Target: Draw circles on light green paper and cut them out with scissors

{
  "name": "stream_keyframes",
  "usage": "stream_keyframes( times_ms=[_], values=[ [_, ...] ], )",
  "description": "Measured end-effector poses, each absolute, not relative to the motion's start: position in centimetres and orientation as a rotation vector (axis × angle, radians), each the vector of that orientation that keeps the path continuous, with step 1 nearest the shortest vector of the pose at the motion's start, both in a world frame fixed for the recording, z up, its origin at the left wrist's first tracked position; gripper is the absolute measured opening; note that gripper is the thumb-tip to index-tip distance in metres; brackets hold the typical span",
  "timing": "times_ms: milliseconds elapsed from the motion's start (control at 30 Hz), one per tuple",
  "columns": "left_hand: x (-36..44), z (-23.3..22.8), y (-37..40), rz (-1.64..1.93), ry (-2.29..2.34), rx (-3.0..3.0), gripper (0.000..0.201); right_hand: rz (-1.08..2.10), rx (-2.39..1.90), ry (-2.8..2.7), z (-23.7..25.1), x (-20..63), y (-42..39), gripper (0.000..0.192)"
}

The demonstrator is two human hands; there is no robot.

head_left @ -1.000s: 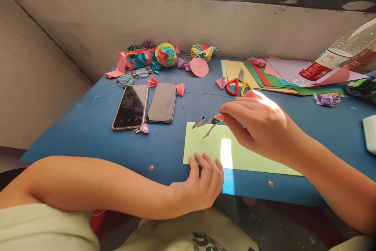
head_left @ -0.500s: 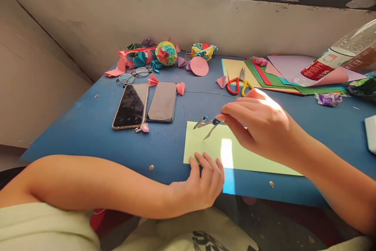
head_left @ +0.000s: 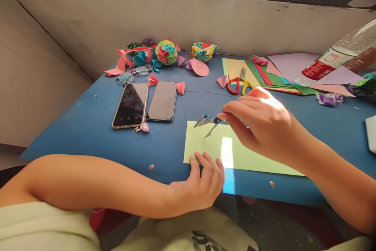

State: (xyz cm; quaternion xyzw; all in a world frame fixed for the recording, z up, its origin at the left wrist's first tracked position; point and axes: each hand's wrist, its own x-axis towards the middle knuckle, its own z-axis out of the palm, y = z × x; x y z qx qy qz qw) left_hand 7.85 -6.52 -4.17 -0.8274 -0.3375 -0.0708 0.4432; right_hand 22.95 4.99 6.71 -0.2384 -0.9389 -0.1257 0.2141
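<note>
while the right hand [head_left: 264,123] pinches a small compass [head_left: 210,123] over the pale green paper [head_left: 235,153], left hand [head_left: 202,182] fingers press its near edge on the worktop [head_left: 88,125]; no circle is visible yet.

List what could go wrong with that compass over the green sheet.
The compass has its sharp leg pointing down at the sheet, close to the left hand fingers on its near edge; a slip could prick them. The left hand pins only one corner, so the sheet may turn under the point. The right hand pinches just the compass top, so the legs could wobble or spread.
</note>
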Motion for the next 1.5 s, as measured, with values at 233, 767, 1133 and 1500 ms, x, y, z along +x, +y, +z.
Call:
stream_keyframes(
  times_ms=[233,767,1133,1500],
  values=[
    [7.75,-4.18,-6.40,-0.189,-0.819,-2.044,0.036,-0.326,-0.676,-2.619,6.88,23.06,4.86,0.024],
    [7.85,-4.43,-6.52,-0.185,-0.836,-2.048,0.036,-0.321,-0.694,-2.617,6.77,22.94,4.95,0.024],
    [7.82,-4.33,-6.49,-0.185,-0.831,-2.050,0.036,-0.313,-0.714,-2.637,6.84,22.92,4.96,0.028],
    [7.96,-3.97,-6.86,-0.138,-0.891,-2.097,0.040,-0.282,-0.724,-2.628,6.88,22.91,5.01,0.028]
  ],
)
